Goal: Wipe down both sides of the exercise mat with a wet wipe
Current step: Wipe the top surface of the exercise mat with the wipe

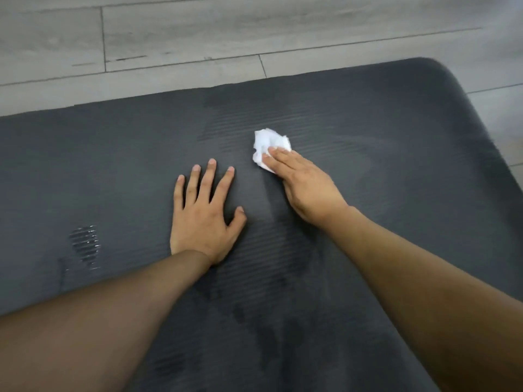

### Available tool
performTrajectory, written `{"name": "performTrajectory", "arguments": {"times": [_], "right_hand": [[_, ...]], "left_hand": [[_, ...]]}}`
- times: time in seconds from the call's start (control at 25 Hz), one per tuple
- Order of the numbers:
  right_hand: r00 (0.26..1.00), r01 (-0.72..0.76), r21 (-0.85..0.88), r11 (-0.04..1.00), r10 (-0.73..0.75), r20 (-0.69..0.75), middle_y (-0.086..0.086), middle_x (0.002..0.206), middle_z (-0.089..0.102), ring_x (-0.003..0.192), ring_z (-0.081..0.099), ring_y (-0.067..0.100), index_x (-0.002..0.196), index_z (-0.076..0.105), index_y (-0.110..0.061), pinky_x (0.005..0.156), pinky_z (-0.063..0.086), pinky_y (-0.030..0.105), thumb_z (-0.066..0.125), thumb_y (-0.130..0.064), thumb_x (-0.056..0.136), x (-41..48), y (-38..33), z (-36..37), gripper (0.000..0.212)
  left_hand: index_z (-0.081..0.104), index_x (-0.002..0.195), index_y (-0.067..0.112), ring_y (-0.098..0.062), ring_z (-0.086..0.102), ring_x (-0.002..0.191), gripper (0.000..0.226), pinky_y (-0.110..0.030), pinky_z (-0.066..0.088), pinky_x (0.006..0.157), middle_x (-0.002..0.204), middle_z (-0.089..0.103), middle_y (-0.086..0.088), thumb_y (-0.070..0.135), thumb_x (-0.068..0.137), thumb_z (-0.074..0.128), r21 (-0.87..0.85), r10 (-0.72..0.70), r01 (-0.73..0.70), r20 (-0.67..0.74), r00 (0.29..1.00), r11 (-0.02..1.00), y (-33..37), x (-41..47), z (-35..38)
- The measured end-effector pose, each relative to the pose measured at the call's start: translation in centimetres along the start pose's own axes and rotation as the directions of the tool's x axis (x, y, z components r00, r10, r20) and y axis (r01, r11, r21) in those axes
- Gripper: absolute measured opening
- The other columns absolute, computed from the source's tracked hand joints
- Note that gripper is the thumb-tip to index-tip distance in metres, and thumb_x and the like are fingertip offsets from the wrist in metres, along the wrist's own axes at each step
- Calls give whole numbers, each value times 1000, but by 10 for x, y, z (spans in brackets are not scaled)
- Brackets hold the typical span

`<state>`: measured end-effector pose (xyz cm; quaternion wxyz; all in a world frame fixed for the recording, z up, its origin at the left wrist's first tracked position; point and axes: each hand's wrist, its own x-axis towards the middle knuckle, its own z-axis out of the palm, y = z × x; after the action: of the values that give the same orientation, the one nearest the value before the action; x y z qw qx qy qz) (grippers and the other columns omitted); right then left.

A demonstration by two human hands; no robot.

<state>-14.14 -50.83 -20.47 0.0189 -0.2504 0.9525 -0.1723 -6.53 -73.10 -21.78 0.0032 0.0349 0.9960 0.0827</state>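
While a dark grey exercise mat [368,137] lies flat on a pale wood-plank floor [169,38], a person leans over it with both arms out. Their right hand [305,188], fingers straight and held together, presses a crumpled white wet wipe [268,144] against the ribbed surface near the mat's middle. Just beside it, the left hand [203,213] rests palm down on the mat, fingers spread wide and holding nothing. Damp streaks darken the foam around the hands, and a wet patch [85,244] glistens toward the left.
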Motion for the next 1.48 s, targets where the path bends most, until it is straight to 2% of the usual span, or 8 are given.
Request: {"name": "performTrajectory", "arguments": {"times": [0.28, 0.48, 0.6, 0.72, 0.96, 1.16, 1.28, 1.48], "right_hand": [[587, -798, 43, 601, 792, -170, 12, 142, 47, 120, 49, 40, 140, 45, -20, 95, 40, 41, 37, -2, 89, -73, 90, -75, 54], [962, -264, 118, 957, 271, -41, 14, 150, 43, 140, 37, 30, 142, 47, -6, 116, 20, 29, 33, -7, 94, -22, -43, 5, 51], [993, 80, 91, 993, -87, 77, 12, 151, 43, 142, 36, 26, 144, 46, -8, 119, 21, 34, 19, -21, 90, -20, -67, 21, 61], [992, -114, 134, 984, 121, -42, -2, 149, 46, 140, 39, 14, 141, 51, -23, 121, 18, 32, 35, -21, 100, -39, 13, -12, 44], [514, -844, 94, 529, 845, -147, 17, 144, 45, 124, 46, 41, 141, 45, -14, 101, 38, 45, 37, -1, 89, -114, 113, -90, 54], [979, -176, 61, 982, 182, -98, 16, 147, 46, 139, 40, 31, 142, 48, -4, 117, 29, 38, 36, -11, 86, -69, -18, 9, 57], [987, 163, 30, 986, -163, 9, 15, 145, 49, 137, 43, 27, 141, 50, -5, 117, 29, 38, 41, -15, 88, -66, -60, 24, 54], [871, -466, -3, 885, 458, -179, 10, 152, 40, 140, 37, 29, 145, 44, -13, 115, 29, 38, 36, -4, 94, -112, 99, -45, 53]], "left_hand": [[32, 160, 17, -39, 30, 150, 66, -56, 21, 123, 164, 31, -16, 47, 101, 23, 86, -24, 24, -3, 1000, 996, 17, -13, -6], [32, 159, 9, -35, 23, 154, 70, -54, 17, 126, 166, 26, -17, 44, 98, 33, -23, -55, 55, -8, 998, 998, 51, -77, 7], [28, 160, 11, -32, 19, 156, 73, -52, 13, 127, 168, 22, -14, 47, 97, 33, -13, -67, 66, -20, 998, 998, 52, -79, 10], [23, 162, 15, -29, 14, 157, 73, -50, 9, 128, 170, 17, -11, 48, 97, 30, -7, -91, 91, -1, 996, 996, 53, -78, 7], [18, 163, 18, -28, 10, 158, 74, -50, 10, 128, 171, 13, -9, 49, 97, 29, 8, -119, 119, 28, 992, 993, 55, -77, 8], [20, 163, 18, -28, 12, 158, 75, -50, 10, 128, 171, 14, -8, 49, 95, 29, 20, -123, 123, 23, 992, 992, 55, -76, 7], [21, 162, 17, -27, 11, 158, 74, -49, 10, 128, 171, 14, -8, 50, 96, 29, 25, -109, 108, 14, 994, 994, 53, -75, 7], [12, 164, 19, -26, 7, 158, 74, -48, 5, 128, 172, 8, -6, 51, 99, 24, 34, -113, 112, 15, 994, 993, 55, -77, 9]]}}
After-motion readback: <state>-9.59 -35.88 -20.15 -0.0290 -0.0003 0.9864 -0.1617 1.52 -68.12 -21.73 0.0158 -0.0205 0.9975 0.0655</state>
